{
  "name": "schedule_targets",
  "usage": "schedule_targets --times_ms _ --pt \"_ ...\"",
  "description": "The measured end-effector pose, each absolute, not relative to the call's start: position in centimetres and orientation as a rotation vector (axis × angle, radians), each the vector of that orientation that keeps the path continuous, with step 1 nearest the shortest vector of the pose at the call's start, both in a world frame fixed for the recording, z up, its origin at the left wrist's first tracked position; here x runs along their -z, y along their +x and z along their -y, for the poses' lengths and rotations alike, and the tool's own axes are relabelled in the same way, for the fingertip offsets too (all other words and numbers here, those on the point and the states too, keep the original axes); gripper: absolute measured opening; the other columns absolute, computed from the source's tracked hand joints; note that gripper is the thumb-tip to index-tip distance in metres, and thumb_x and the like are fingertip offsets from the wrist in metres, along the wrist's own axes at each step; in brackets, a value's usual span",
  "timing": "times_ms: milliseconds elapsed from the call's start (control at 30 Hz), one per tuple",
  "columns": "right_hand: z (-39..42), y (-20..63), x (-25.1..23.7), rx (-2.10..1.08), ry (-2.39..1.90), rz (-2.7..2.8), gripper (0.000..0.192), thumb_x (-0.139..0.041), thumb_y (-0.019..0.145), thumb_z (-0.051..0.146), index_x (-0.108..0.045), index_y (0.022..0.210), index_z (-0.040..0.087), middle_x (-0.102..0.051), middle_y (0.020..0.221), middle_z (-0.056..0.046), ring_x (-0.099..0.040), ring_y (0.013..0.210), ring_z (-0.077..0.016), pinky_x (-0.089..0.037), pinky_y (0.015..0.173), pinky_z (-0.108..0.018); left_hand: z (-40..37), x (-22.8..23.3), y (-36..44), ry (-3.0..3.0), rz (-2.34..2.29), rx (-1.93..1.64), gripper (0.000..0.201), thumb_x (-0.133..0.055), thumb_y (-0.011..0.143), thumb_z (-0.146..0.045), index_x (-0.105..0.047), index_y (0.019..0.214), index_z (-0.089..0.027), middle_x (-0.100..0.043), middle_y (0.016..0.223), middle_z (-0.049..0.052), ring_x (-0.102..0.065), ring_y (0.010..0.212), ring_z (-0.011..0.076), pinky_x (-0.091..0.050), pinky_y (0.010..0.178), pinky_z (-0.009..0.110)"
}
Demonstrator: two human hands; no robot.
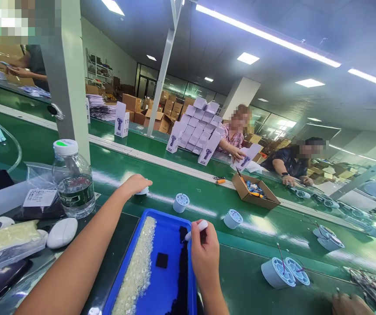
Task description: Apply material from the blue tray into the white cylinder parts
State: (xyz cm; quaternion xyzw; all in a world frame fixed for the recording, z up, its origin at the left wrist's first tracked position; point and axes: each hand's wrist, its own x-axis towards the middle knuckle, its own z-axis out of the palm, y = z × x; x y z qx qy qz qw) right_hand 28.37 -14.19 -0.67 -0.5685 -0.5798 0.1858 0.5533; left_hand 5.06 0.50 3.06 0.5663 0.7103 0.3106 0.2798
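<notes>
white tool (pixel 202 225) pinched, r. grip (pixel 206 253), tip at blk bits (pixel 182 267), l. grip (pixel 133 184) on pale part (pixel 143 191), hold unclear

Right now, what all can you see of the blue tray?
The blue tray is shallow and rectangular, plastic-looking, with a raised rim. It lies on the dark green work surface, its near end out of the picture. Small pale pieces line its left side, black material its right, and a black square lies between. The right hand holds a white pen-like tool over its right side; whether the hand touches the rim is unclear.
</notes>
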Motion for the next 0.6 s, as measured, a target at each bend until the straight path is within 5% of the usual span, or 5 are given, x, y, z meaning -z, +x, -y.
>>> schedule_targets --times_ms 300,600 --pt "13.9 28.3 0.9 -0.512 -1.325 1.351 0.026 -0.046 0.089 0.042 -0.051 0.077 0.019 -0.051 0.066 0.002 -0.047 0.061 -0.0138 -0.04 0.06 -0.025 -0.9 -1.7 5.5 1.701 -2.022 -0.682 0.03 -0.058 0.063 -0.035 -0.054 0.09 -0.021 -0.063 0.09 0.006 -0.06 0.079 0.0207 -0.043 0.064 0.027" --pt "14.0 28.2 0.8 -0.544 -1.317 1.342 0.026 -0.046 0.089 0.042 -0.052 0.077 0.019 -0.051 0.065 0.002 -0.047 0.061 -0.0132 -0.039 0.059 -0.024 -0.5 -1.2 5.9 1.758 -2.165 -0.621 0.025 -0.058 0.063 -0.027 -0.061 0.086 -0.019 -0.045 0.11 0.013 -0.047 0.11 0.0313 -0.04 0.09 0.037"
